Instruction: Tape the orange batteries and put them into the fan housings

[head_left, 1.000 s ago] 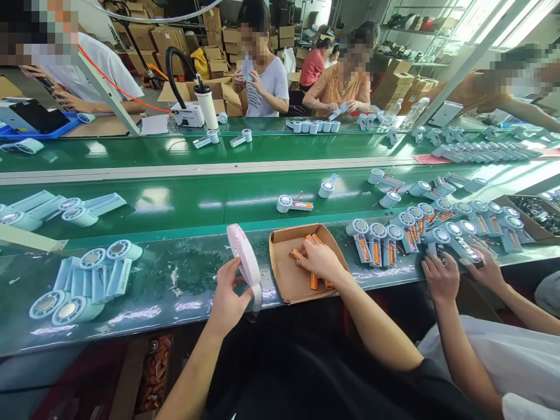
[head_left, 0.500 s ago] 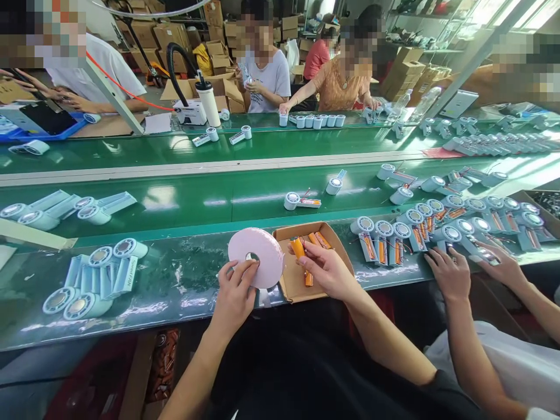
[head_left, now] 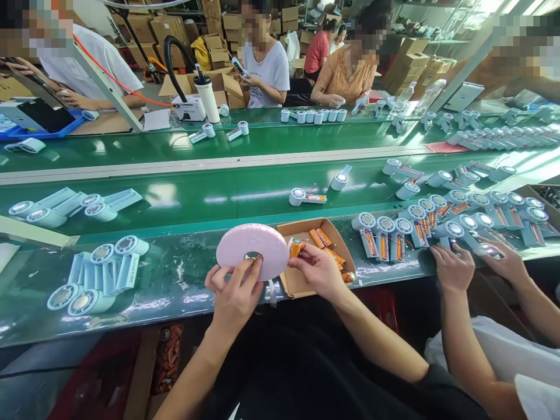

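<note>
My left hand [head_left: 236, 291] grips a pale pink roll of tape [head_left: 236, 245] by its core, with fingers in the centre hole. A short loose strip hangs below the roll. In my right hand [head_left: 319, 271], thumb and fingers pinch an orange battery [head_left: 296, 248] close to the roll's right edge; whether the two touch I cannot tell. Under my right hand lies a shallow cardboard tray [head_left: 292, 284], partly hidden by it. Several more orange batteries [head_left: 321, 238] rest inside the tray.
Pale blue fan bodies [head_left: 102, 262] lie stacked on the left. A dense group of fan units with orange batteries [head_left: 385, 239] covers the right, where a co-worker's hands [head_left: 455, 265] handle one. Beyond runs a green conveyor belt [head_left: 196, 181], with more people on its far side.
The tape roll has tilted flatter and shifted slightly left. My right hand has moved a little left and down with the battery, turning its end toward the roll.
</note>
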Demonstrator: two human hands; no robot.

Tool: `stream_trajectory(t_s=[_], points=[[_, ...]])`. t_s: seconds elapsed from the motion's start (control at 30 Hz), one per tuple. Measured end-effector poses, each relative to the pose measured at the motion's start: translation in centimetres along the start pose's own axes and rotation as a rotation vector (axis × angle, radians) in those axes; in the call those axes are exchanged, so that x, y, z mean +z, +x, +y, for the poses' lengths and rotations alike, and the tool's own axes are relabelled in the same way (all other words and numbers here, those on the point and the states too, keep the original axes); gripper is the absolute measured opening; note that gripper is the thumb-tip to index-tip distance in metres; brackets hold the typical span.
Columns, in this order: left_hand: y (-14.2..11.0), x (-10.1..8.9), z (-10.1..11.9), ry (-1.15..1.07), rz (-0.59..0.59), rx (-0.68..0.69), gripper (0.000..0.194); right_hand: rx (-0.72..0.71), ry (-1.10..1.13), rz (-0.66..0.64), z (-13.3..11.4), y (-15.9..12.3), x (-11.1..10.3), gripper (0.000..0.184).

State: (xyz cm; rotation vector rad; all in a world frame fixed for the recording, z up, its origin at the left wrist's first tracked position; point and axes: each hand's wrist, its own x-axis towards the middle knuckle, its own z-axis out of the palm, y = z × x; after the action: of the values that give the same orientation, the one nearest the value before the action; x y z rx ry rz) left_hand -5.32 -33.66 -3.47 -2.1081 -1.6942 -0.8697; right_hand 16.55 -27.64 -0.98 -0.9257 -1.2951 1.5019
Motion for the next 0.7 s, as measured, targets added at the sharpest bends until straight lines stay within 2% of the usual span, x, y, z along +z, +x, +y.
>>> stream_trajectory(t_s=[0.1,0.17,0.2,0.27,0.33,0.37,0.43,0.47,0.53,0.57,0.63,0.7], points=[[-0.3,0.9,1.5,-0.003,-0.003,-0.093,0.047,-0.039,0.215,0.237,1.9,0.4,1.7,0.052],[-0.6,1.2,2.2,-0.033,-0.03,-0.1,0.054,-0.025,0.284,0.277,1.9,1.3,1.1,0.052],[-0.8,1.2,2.1,-0.054,-0.063,-0.09,0.054,-0.032,0.29,0.283,1.3,1.9,-0.1,0.049],[-1.5,0.8,0.8,-0.077,-0.153,-0.081,0.051,-0.127,0.275,0.351,-0.9,3.5,-4.1,0.04],[-2.2,0.2,-2.2,-0.05,-0.244,-0.137,0.05,-0.375,0.333,0.608,-3.4,4.6,-9.4,0.03],[-2.6,-0.1,-4.0,-0.023,-0.277,-0.193,0.052,-0.428,0.354,0.667,-4.4,4.8,-11.9,0.029],[-2.7,-0.4,-7.6,0.023,-0.302,-0.321,0.057,-0.489,0.359,0.756,-5.0,4.1,-15.8,0.034],[-2.3,-0.3,-9.0,0.025,-0.286,-0.366,0.059,-0.483,0.356,0.769,-4.5,3.3,-17.0,0.039],[-0.4,0.6,-10.0,-0.032,-0.219,-0.363,0.057,-0.406,0.339,0.767,-2.1,1.4,-17.6,0.049],[1.3,1.5,-9.6,-0.086,-0.191,-0.308,0.052,-0.334,0.327,0.757,-0.5,0.4,-17.4,0.052],[6.4,4.2,-6.9,-0.198,-0.202,-0.13,0.044,-0.214,0.292,0.748,3.0,-1.2,-17.1,0.051],[13.2,7.9,-2.1,-0.247,-0.326,0.052,0.043,-0.167,0.172,0.771,5.7,-2.3,-18.0,0.046]])
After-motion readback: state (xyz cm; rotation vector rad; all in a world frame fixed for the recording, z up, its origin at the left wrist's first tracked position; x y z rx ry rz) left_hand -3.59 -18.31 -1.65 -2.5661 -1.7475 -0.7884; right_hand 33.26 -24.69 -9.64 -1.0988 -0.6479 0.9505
